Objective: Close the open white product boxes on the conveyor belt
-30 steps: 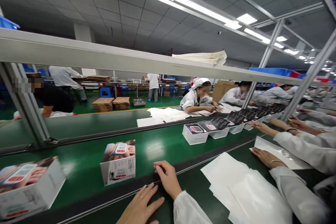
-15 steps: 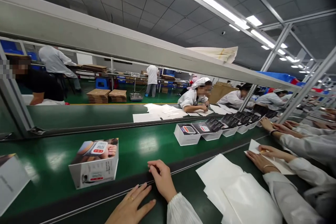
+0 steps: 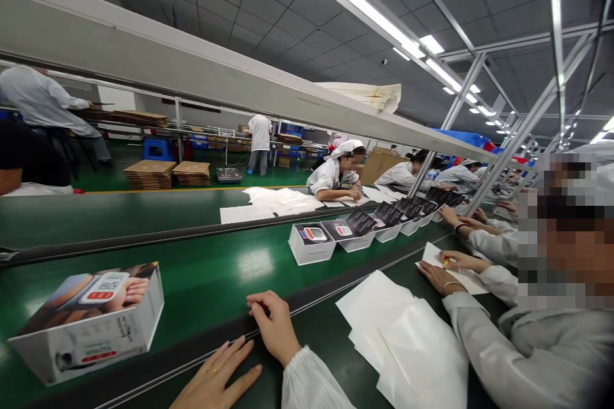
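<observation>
My left hand [image 3: 215, 378] lies flat on the dark edge of the green conveyor belt [image 3: 211, 275], fingers spread, holding nothing. My right hand [image 3: 273, 324] rests just to its right on the belt's rail with the fingers curled under, nothing visible in them. A closed printed product box [image 3: 91, 323] stands on the belt to the left of both hands, apart from them. Further up the belt a row of open white boxes [image 3: 311, 243] holds devices.
A stack of white sheets [image 3: 407, 339] lies on the bench to my right. A neighbouring person in white sleeves [image 3: 503, 332] handles a sheet [image 3: 455, 268] there. More workers sit along both sides of the line. An overhead metal shelf [image 3: 240, 83] spans the belt.
The printed box has travelled left along the belt, past my hands. The view has swung right, bringing the neighbouring person into frame. My hands have stayed on the rail.
</observation>
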Action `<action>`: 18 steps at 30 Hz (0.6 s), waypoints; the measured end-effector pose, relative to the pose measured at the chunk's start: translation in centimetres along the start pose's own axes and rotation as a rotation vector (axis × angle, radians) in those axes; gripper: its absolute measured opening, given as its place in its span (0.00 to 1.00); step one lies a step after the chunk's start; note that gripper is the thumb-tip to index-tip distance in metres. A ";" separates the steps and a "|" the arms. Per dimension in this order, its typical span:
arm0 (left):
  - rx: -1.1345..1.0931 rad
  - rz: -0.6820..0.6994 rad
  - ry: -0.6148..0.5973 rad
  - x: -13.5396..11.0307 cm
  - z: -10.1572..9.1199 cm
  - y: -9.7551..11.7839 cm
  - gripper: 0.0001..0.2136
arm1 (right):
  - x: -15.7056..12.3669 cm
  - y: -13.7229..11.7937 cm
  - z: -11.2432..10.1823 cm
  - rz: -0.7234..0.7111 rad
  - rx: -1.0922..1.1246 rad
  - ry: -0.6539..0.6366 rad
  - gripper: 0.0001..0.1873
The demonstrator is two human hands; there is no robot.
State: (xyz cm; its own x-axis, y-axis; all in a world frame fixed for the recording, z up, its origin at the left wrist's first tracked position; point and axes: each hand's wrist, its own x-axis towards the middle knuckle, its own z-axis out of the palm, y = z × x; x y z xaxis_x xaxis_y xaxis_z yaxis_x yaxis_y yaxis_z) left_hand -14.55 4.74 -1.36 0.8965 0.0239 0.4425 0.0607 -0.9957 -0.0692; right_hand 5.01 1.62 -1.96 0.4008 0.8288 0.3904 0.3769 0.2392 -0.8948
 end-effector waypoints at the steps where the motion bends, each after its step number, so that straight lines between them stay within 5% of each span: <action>1: 0.002 0.006 0.015 0.1 -0.1 -0.1 0.27 | -0.1 -0.1 0.1 0.002 0.000 0.002 0.12; 7: -0.056 -0.006 0.032 0.0 0.4 -0.3 0.28 | 0.9 0.5 -0.8 0.025 0.025 0.102 0.14; 13: -0.078 -0.045 -0.017 0.0 0.2 0.2 0.26 | 6.0 5.4 -10.8 0.281 -0.144 0.890 0.32; 15: -0.057 -0.046 -0.032 0.2 0.0 0.3 0.25 | 7.7 6.9 -13.4 0.345 -0.181 0.914 0.33; 18: -0.029 -0.042 -0.060 0.2 0.0 0.4 0.26 | 9.5 7.9 -14.5 0.359 -0.148 0.830 0.31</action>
State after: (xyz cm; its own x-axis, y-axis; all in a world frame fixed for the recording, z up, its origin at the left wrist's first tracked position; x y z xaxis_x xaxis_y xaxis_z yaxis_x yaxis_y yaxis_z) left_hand -14.37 4.35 -1.25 0.9181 0.0697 0.3901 0.0863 -0.9959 -0.0253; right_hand 23.94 4.02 -2.16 0.9644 0.1978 0.1758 0.1942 -0.0776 -0.9779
